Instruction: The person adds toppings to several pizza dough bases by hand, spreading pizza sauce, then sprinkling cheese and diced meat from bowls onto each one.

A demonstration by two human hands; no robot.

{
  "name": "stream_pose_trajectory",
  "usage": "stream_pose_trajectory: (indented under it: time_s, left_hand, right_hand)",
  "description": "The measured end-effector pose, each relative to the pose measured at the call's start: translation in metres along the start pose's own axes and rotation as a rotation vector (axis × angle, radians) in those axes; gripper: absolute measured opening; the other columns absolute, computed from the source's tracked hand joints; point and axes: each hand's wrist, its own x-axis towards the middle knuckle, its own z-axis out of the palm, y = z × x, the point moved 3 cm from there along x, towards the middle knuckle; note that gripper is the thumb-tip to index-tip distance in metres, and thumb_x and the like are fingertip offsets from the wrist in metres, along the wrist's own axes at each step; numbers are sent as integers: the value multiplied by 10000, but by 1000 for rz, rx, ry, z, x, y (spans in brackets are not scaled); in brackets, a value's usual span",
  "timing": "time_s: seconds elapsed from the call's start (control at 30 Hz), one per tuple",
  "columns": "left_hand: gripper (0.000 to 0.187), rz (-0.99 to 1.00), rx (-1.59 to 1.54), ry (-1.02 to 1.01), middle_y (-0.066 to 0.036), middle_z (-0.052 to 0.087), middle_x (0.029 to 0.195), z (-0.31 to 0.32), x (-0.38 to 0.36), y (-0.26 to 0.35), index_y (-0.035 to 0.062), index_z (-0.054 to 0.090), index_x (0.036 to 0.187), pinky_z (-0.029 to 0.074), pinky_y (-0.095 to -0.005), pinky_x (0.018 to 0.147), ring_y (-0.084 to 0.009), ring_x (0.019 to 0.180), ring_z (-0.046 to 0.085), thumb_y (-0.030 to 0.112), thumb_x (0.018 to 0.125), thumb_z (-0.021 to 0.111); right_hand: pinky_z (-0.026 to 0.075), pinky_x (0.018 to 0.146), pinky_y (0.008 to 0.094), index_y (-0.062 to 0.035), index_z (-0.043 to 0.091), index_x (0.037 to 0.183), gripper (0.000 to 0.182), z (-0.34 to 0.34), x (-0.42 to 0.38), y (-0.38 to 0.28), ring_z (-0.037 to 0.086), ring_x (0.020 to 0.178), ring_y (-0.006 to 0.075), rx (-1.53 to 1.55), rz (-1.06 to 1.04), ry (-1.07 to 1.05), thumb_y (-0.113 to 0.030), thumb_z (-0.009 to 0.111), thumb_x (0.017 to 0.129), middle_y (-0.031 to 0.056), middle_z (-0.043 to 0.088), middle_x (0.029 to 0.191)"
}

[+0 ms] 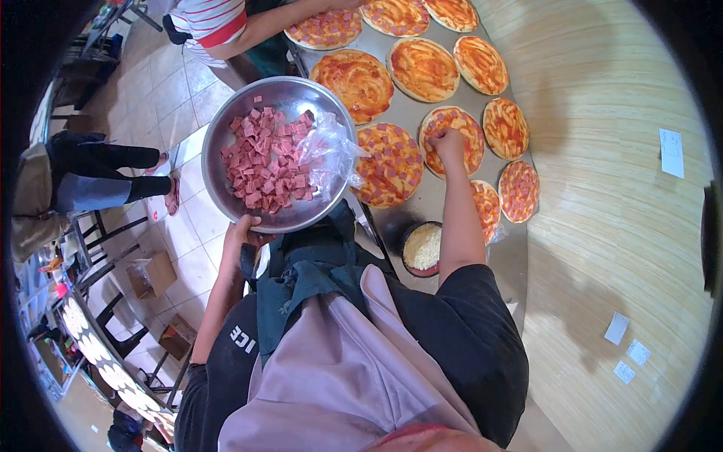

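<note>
My left hand point(245, 230) grips the near rim of a wide metal bowl point(310, 96), fingers around its edge. Diced pink meat point(263, 162) fills much of the bowl, and a crumpled clear plastic bag point(328, 151) lies inside at its right. My right hand point(448, 145) is over a sauced pizza base point(465, 160) with its fingers pinched together. Whatever those fingers hold is hidden. Left of it sits a larger pizza point(389, 167) scattered with meat pieces. A smaller topped pizza point(520, 191) lies to the right.
Several sauced pizza bases point(423, 69) cover the metal table point(388, 222). A dark bowl of grated cheese point(423, 247) stands close to my body. Another person's arm point(279, 24) reaches over the far pizzas. A second person point(98, 169) stands at left, near cardboard boxes point(152, 275).
</note>
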Motion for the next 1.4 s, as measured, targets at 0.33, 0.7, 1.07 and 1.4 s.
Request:
stream_pose_trajectory:
  time_s: [0.33, 0.7, 1.07, 1.4]
  left_hand:
    - [365, 10, 26, 76, -214, 565, 916, 3, -3, 1, -128, 415, 996, 492, -410, 719, -298, 816, 585, 107, 720, 462]
    - [378, -23, 67, 53, -224, 553, 943, 2, -5, 5, -130, 400, 1008, 491, -426, 742, -304, 836, 583, 105, 719, 465]
    - [418, 5, 81, -2, -243, 516, 1025, 4, -6, 7, -125, 329, 1073, 464, -455, 818, -341, 903, 563, 84, 723, 422]
    - [420, -14, 119, -21, -248, 516, 1022, 7, -10, 11, -119, 328, 1070, 465, -447, 820, -343, 895, 565, 85, 719, 431]
  right_hand:
    - [473, 516, 255, 17, 607, 767, 77, -3, -15, 26, 577, 573, 130, 649, 273, -144, -17, 570, 708, 103, 607, 693]
    - [488, 572, 254, 36, 589, 854, 140, -14, -30, 27, 606, 671, 163, 451, 230, -76, 16, 530, 728, 129, 615, 780]
    - [464, 536, 233, 25, 593, 821, 125, -11, -52, 46, 585, 602, 152, 721, 334, -151, -38, 618, 717, 83, 608, 726]
    - [459, 551, 274, 19, 574, 788, 160, -13, -47, 66, 594, 608, 189, 219, 182, 32, -60, 632, 662, 117, 598, 689]
